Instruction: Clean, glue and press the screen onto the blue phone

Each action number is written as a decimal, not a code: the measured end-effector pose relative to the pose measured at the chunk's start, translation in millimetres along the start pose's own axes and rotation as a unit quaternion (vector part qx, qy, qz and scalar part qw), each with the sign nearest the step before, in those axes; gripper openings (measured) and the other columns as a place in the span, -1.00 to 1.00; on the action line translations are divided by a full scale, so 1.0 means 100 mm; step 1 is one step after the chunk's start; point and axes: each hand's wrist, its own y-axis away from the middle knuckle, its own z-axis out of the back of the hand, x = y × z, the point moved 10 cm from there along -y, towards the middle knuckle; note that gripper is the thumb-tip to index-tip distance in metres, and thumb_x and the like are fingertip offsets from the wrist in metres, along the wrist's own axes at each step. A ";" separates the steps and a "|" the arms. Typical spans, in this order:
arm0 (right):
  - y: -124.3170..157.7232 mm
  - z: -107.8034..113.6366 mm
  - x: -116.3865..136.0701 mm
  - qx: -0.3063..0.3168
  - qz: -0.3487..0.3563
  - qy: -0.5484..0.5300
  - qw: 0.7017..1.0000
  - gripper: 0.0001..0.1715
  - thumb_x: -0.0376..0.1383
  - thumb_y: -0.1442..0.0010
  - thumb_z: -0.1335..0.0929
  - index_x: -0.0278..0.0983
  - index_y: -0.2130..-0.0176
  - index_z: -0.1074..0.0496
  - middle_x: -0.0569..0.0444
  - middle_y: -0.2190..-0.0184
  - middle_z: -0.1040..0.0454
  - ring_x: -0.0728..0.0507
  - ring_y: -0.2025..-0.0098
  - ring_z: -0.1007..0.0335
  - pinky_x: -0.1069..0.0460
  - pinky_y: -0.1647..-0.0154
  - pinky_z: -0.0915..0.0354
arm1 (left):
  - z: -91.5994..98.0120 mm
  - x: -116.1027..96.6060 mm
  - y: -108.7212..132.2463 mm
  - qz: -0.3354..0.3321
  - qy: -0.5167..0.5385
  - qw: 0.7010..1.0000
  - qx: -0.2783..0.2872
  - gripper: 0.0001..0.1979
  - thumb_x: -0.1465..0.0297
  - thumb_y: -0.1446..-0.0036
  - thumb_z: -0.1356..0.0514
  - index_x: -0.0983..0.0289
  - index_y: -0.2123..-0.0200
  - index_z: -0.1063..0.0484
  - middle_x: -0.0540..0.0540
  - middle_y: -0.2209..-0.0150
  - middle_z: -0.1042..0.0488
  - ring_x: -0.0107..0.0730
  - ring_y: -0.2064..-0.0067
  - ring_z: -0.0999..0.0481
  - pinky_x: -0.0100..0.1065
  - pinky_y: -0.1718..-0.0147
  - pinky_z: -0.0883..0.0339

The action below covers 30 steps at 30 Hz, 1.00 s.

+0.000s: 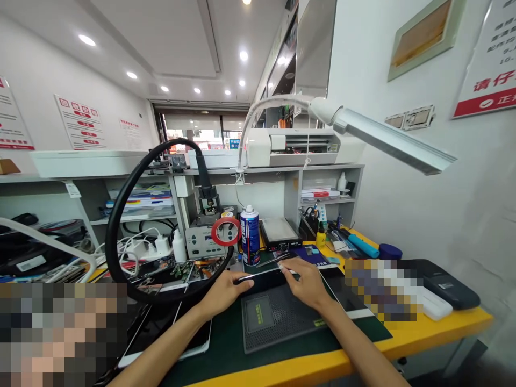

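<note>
Between my hands a thin, dark tablet (264,280) is tilted above a grey perforated work mat (278,317). My left hand (226,289) is closed on its left end, thumb along the top edge. At the right end, my right hand (303,280) has its fingers closed on the tablet's edge. Whether a small tool is also in those fingers I cannot make out. Just behind stand a blue spray can (250,236) and a roll of red tape (226,231). Dark tweezers (274,259) lie close to the right fingertips.
A thick black hose (115,215) arcs over the left side. White-edged tablets lie left (195,336) and right (346,290) of the mat. A heating plate (280,231) and yellow bottle (321,236) stand behind. A lamp (395,140) hangs overhead. A blurred patch hides the lower left.
</note>
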 end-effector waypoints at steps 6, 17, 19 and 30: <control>-0.01 -0.09 0.23 0.013 0.053 0.053 0.997 -0.70 -0.32 -0.34 -0.30 -0.19 0.04 -0.59 -0.03 0.10 -0.64 -0.26 -0.05 -0.52 -0.17 -0.03 -0.40 | 0.01 0.03 0.00 -0.016 0.003 1.000 -0.008 -0.54 0.05 -0.19 -0.16 0.34 0.25 -0.61 0.11 0.26 -0.58 -0.21 0.21 -0.48 -0.33 0.21 -0.30; -0.12 -0.51 0.80 0.076 0.155 0.074 0.982 -0.66 -0.39 -0.32 -0.30 -0.21 -0.03 -0.53 -0.06 0.03 -0.61 -0.31 -0.16 -0.41 -0.24 -0.09 -0.26 | 0.06 -0.03 0.01 -0.049 0.008 0.998 -0.034 -0.64 0.16 -0.16 -0.17 0.32 0.28 -0.62 0.08 0.30 -0.59 -0.17 0.23 -0.43 -0.30 0.22 -0.30; -0.14 -0.62 0.89 0.087 0.164 0.068 0.980 -0.67 -0.39 -0.33 -0.30 -0.21 -0.03 -0.53 -0.06 0.02 -0.60 -0.30 -0.15 -0.41 -0.24 -0.08 -0.26 | 0.06 -0.03 0.00 -0.057 0.004 0.998 -0.036 -0.68 0.21 -0.15 -0.16 0.34 0.32 -0.59 0.07 0.33 -0.58 -0.21 0.25 -0.41 -0.31 0.24 -0.29; -0.19 -0.85 1.09 0.082 0.178 0.030 0.980 -0.67 -0.40 -0.32 -0.28 -0.23 -0.03 -0.50 -0.05 0.04 -0.61 -0.27 -0.09 -0.43 -0.22 -0.07 -0.22 | 0.06 0.13 -0.07 -0.062 -0.032 0.997 -0.044 -0.86 0.50 0.06 -0.10 0.34 0.43 -0.46 0.04 0.42 -0.50 -0.31 0.32 -0.38 -0.37 0.33 -0.27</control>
